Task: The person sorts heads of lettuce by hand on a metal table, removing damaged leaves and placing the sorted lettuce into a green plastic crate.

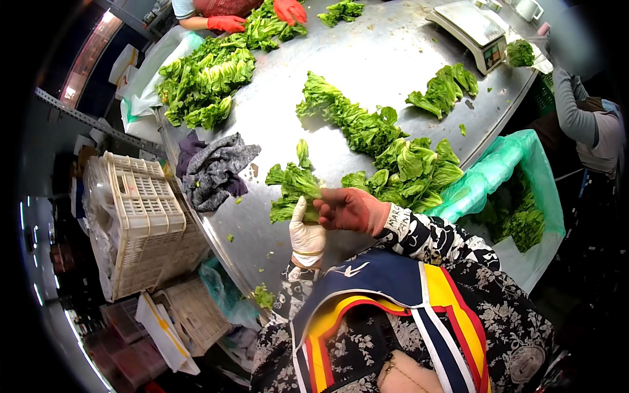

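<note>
My left hand (307, 238), in a thin white glove, grips a small head of green leaf lettuce (297, 182) over the metal table, its leaves pointing away to the left. My right hand (351, 211) wears a red-coated work glove; its curled fingers close on the stem end of the same lettuce. How far the fingertips wrap around is hidden. Just beyond my right hand lies a long row of lettuce heads (373, 130), its near end a heap beside my wrist. A loose leaf piece (302, 153) lies behind the held lettuce.
On the steel table (280, 103) are crumpled grey cloths (214, 169), a lettuce pile (206, 81), a smaller bunch (444, 88) and a weighing scale (469, 29). A green-lined bin (501, 162) stands right, plastic crates (142, 211) left. Two people work nearby, one in red gloves (227, 23).
</note>
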`<action>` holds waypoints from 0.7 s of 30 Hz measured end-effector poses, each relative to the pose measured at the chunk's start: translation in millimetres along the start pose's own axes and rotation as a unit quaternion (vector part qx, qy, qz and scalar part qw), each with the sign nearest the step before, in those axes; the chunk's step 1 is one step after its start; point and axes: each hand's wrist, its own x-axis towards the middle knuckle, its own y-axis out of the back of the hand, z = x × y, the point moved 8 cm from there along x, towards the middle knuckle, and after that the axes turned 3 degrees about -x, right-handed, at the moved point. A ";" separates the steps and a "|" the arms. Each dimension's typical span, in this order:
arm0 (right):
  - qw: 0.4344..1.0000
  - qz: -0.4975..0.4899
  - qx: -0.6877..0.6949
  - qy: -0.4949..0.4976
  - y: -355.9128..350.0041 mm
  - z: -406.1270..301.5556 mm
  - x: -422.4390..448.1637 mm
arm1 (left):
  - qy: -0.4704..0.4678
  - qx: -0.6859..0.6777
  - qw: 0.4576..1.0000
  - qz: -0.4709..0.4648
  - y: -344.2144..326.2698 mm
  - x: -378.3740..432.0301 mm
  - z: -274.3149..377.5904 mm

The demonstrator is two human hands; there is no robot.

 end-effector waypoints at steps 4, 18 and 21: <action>0.949 0.075 -0.285 0.112 -6.3 -28.7 -15.2 | -0.032 0.056 0.997 0.041 -17.1 0.7 0.5; 0.510 0.234 -0.746 0.359 -34.8 -67.0 -41.0 | -0.108 0.128 0.981 0.094 -17.8 1.7 -9.3; 0.514 0.261 -0.736 0.355 -35.3 -64.6 -34.6 | -0.142 0.163 0.966 0.143 -8.3 0.8 -3.6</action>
